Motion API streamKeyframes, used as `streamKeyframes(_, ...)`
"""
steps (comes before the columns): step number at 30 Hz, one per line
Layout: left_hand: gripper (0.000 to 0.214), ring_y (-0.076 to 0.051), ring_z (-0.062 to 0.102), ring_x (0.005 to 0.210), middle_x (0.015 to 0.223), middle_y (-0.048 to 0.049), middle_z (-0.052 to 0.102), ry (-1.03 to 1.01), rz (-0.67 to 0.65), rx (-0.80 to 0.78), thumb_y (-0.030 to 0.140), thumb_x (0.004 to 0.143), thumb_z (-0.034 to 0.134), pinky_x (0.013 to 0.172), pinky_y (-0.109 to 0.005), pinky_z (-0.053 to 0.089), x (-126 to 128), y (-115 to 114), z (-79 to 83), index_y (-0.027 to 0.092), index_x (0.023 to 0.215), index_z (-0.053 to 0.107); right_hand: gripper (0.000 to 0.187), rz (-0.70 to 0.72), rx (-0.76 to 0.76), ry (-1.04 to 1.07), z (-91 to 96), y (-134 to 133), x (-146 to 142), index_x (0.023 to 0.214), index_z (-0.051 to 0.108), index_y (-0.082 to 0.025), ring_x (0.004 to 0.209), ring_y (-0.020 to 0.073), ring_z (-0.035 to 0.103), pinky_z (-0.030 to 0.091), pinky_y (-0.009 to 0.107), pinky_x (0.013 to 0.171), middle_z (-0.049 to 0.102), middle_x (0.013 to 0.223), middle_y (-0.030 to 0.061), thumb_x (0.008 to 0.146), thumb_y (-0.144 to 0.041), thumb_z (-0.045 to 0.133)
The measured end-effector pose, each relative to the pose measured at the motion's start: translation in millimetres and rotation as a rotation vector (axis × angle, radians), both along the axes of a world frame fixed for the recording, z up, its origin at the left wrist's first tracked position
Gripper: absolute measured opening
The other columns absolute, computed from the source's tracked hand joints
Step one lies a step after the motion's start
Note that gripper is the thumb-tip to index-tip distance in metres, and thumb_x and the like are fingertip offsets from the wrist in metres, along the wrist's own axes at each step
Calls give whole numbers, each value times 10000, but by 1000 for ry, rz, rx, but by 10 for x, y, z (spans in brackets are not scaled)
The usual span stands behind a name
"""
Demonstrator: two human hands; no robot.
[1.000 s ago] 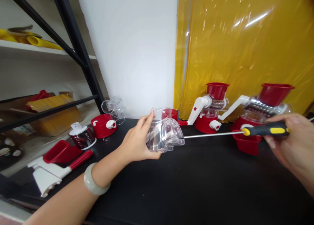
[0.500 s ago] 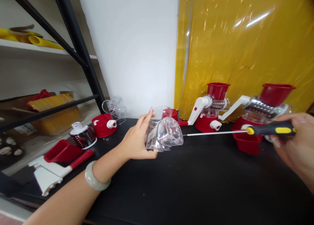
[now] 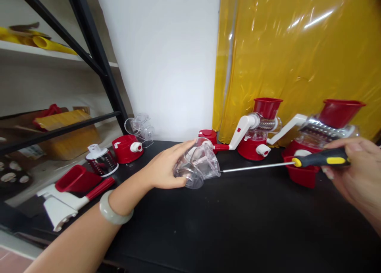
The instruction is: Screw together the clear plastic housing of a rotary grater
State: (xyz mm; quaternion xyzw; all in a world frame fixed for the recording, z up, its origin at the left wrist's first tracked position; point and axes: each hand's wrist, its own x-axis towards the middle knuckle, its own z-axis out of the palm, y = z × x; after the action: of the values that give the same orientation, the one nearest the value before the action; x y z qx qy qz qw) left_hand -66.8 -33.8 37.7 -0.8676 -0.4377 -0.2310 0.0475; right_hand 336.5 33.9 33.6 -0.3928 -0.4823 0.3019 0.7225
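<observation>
Clear drum-grater housing [image 3: 208,162], tilted since earlier in the clasping left hand [image 3: 165,166], seems light, stiff, slippery: best held round its outer walls. Right hand [image 3: 357,173] grips the screwdriver [image 3: 317,159].

We saw the right hand [image 3: 357,173] cut off at the right edge. Near the centre, we could not tell whether the screwdriver [image 3: 318,160] touched the clear housing [image 3: 205,160]. Specks [image 3: 175,232] at lower centre were too small to identify.

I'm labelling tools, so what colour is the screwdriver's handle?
Black with yellow; the screwdriver's handle shows best in the head view.
</observation>
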Motion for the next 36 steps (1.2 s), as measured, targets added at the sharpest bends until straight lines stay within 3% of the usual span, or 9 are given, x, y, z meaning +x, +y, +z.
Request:
streamKeyframes(4,926,-328,469,1370,1542,-131,425,-1,19,-83,298,682,605,1130,-474,394,34,-11,32,189,1539,274,244,88,53,-110,-78,53,53,714,687,-241,383,132,496,411,268,342,584,565,2,705,-471,766)
streamKeyframes(8,928,-348,499,1342,1517,-154,455,18,72,-137,311,685,625,1098,-486,418,45,-21,25,175,1540,288,265,190,-18,-128,-139,149,120,755,702,-234,464,159,561,455,253,371,625,610,19,653,-459,799)
streamKeyframes(15,934,-349,515,1328,1507,-160,467,44,78,-136,332,693,644,1064,-485,445,47,-20,16,189,1541,282,240,319,-10,-36,-151,219,165,825,730,-232,699,158,646,576,237,633,681,817,21,652,-372,821)
streamKeyframes(20,950,-345,581,1251,1508,-140,472,75,94,-134,307,696,632,1009,-452,487,28,-12,18,224,1558,241,284,427,30,-49,-130,143,135,911,731,-234,812,173,650,586,248,720,688,960,43,674,-351,832)
streamKeyframes(25,923,-336,621,1191,1457,-152,528,72,90,-155,329,714,618,982,-434,496,21,-5,35,202,1552,252,134,484,1,-88,-155,123,202,921,723,-260,951,172,635,560,255,877,660,1072,16,790,-288,722)
streamKeyframes(31,935,-347,619,1189,1447,-165,531,73,67,-172,334,711,616,974,-456,501,38,-2,36,193,1555,240,103,548,30,-152,-134,152,283,847,719,-254,1031,218,599,549,311,905,664,1001,42,821,-286,624)
streamKeyframes(36,925,-344,600,1225,1434,-169,543,69,-18,-152,345,717,615,1004,-464,493,36,8,10,184,1551,248,134,518,49,-136,-132,158,274,849,725,-273,1020,216,587,535,304,901,658,934,35,790,-244,608)
